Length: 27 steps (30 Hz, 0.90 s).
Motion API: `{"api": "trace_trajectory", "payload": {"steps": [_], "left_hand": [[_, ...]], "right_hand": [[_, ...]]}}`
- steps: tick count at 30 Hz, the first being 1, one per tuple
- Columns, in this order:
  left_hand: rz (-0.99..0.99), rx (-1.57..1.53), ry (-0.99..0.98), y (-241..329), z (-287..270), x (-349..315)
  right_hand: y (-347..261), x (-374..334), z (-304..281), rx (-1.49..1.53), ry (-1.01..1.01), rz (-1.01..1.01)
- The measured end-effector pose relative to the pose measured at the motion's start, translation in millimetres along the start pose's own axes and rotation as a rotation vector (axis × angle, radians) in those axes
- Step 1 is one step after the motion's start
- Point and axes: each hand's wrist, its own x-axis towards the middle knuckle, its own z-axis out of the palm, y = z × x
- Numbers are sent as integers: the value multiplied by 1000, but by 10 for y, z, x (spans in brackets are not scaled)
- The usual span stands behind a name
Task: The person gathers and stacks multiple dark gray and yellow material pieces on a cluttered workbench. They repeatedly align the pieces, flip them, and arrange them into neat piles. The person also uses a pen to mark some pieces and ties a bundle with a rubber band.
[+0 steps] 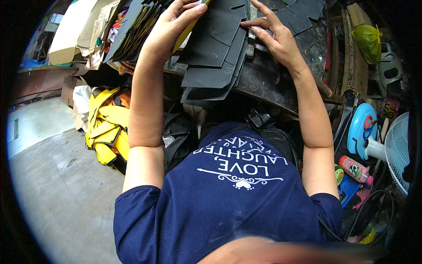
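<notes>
Layered black cut sheets [209, 48] lie in an overlapping pile at the near edge of the dark work table [272, 86]. At the pile's left, my left hand [178, 20] is closed around the edge of a sheet with a yellow face [183, 36]; its fingertips are partly cut off by the top of the picture. My right hand [274, 37] is on the other side, fingers apart, with thumb and fingertips at the sheets' right edge. It grips nothing that I can make out.
A thick stack of black-and-yellow sheets [138, 33] stands left of my left forearm, beside cream cardboard [70, 33]. Yellow cut pieces [107, 127] are heaped lower left. More black sheets [295, 18] lie far right. A white fan [398, 152] and pink bottle [353, 168] are at right.
</notes>
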Motion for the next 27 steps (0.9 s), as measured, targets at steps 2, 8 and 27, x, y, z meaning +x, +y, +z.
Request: {"api": "trace_trajectory", "payload": {"steps": [2,8,27], "left_hand": [[18,12,-13,6,-28,-27],[100,-30,111,-84,-75,-91],[12,30,51,-71,-71,-228]], "right_hand": [[72,7,8,-29,11,-73],[256,60,23,-21,59,-231],[100,362,256,-42,319,47]]}}
